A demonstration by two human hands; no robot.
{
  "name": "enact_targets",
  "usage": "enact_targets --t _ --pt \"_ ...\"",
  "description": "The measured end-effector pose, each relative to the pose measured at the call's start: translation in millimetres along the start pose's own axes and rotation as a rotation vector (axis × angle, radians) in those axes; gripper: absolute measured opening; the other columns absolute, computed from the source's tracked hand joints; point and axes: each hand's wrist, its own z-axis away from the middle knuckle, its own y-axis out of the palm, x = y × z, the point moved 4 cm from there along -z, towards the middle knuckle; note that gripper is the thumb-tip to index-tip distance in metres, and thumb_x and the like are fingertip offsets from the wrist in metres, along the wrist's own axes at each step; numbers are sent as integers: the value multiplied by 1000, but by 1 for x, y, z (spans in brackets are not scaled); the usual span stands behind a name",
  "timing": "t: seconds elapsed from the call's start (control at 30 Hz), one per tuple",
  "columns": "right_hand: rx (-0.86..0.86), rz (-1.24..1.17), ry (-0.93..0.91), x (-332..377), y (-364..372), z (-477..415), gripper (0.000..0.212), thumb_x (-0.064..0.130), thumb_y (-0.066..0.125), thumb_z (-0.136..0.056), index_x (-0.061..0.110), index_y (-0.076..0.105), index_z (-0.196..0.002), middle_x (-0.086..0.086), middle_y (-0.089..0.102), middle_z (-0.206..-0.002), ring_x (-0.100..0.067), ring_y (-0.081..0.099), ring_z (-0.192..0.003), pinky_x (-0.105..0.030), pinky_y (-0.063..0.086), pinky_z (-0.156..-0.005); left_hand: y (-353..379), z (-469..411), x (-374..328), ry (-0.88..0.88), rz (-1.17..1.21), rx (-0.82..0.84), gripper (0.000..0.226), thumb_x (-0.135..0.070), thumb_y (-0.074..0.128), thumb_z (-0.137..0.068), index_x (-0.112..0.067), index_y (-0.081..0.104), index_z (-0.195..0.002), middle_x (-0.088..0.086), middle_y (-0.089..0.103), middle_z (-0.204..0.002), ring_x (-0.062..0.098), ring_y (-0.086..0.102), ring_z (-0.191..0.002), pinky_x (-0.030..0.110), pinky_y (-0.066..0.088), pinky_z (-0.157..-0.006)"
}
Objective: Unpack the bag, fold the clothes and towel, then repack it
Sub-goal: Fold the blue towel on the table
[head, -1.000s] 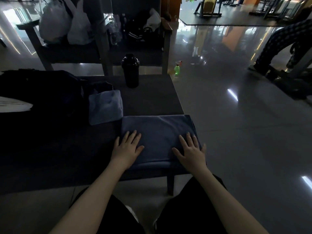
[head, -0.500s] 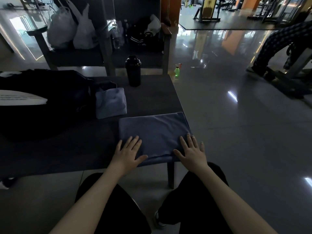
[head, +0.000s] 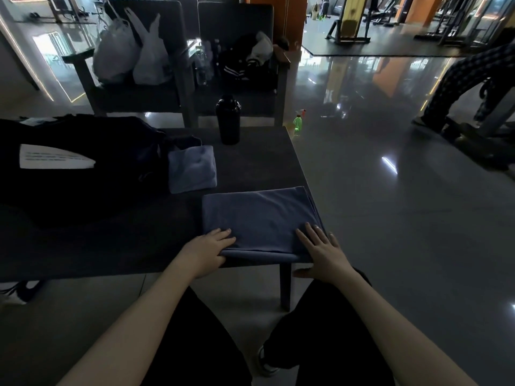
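Note:
A folded dark-blue garment (head: 259, 218) lies at the near right corner of the dark table (head: 259, 162). My left hand (head: 206, 250) grips its near-left edge, fingers curled on top and thumb at the fold. At the near-right corner my right hand (head: 323, 252) rests on the garment with fingers straight, its thumb hanging below the table edge. A smaller folded light-blue towel (head: 192, 168) sits farther back, against the black bag (head: 83, 174), which fills the table's left side and carries a white label (head: 53, 160).
A black bottle (head: 228, 119) stands at the table's far edge. Behind it are two chairs holding plastic bags (head: 131, 51) and dark clothing (head: 245, 65). A green spray bottle (head: 297, 125) stands on the shiny floor. A person's legs in checked trousers (head: 459, 84) are at the far right.
Both hands have slid back from the middle of the garment to its near edge. My left fingers have gone from flat to curled round the edge.

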Motion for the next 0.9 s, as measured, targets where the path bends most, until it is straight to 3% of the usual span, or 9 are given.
enact_targets --t 0.23,0.33,0.4,0.47,0.53,0.6,0.67,0.77,0.9 --pt "-5 -114 -26 -10 -15 -2 69 37 59 -89 32 25 -148 5 11 -159 -14 10 -147 -34 12 -118 -8 4 20 -66 242 -91 49 -5 52 -88 -22 54 -134 -10 38 -150 9 31 -139 27 25 -114" --pt "-4 -283 -19 -18 -23 -5 59 8 56 -83 23 47 -139 1 32 -153 -16 27 -142 -29 19 -116 -11 9 29 -117 393 -136 35 -3 58 -87 -17 67 -118 -4 55 -136 13 44 -132 27 30 -110" --pt "-61 -383 7 -24 -26 -6 52 0 56 -79 15 60 -128 -4 51 -140 -20 44 -132 -27 32 -109 -14 13 33 -155 493 -134 20 -9 63 -88 -22 72 -100 -2 64 -123 14 54 -119 26 39 -101" --pt "-157 -474 81 -27 -30 -4 37 0 58 -78 12 70 -111 -8 68 -112 -24 61 -107 -30 46 -87 -21 16 35 -187 547 -159 19 -13 63 -88 -30 68 -79 3 69 -100 16 63 -96 26 46 -80" --pt "-270 -541 146 -29 -32 -3 10 8 63 -82 11 71 -83 -11 67 -78 -25 63 -79 -32 42 -65 -28 19 37 -232 585 -178 15 -18 60 -91 -24 67 -79 3 66 -84 16 61 -82 26 44 -70" --pt "-339 -613 208 -29 -32 -4 17 21 66 -86 8 71 -77 -9 62 -67 -22 60 -69 -31 38 -58 -32 21 41 -273 646 -213 14 -23 61 -91 -17 67 -81 4 65 -76 18 61 -75 28 44 -67" --pt "-364 -685 269 -28 -30 -6 25 30 64 -88 6 73 -86 -8 66 -71 -22 63 -74 -29 39 -60 -32 21 46 -316 737 -273 17 -26 64 -89 -12 67 -81 5 65 -76 20 61 -76 32 45 -70" --pt "-425 -634 329 -21 -31 -8 33 37 56 -92 8 71 -99 -15 72 -91 -33 65 -89 -30 38 -65 -28 18 53 -389 878 -353 17 -28 62 -90 -13 67 -95 3 66 -91 19 61 -90 35 48 -81" --pt "-526 -615 313 -6 -38 -12 33 34 51 -96 6 69 -103 -18 71 -94 -37 64 -91 -28 33 -65 -29 12 54 -432 973 -472 27 -33 52 -96 -13 62 -111 3 63 -104 17 57 -98 30 45 -82"
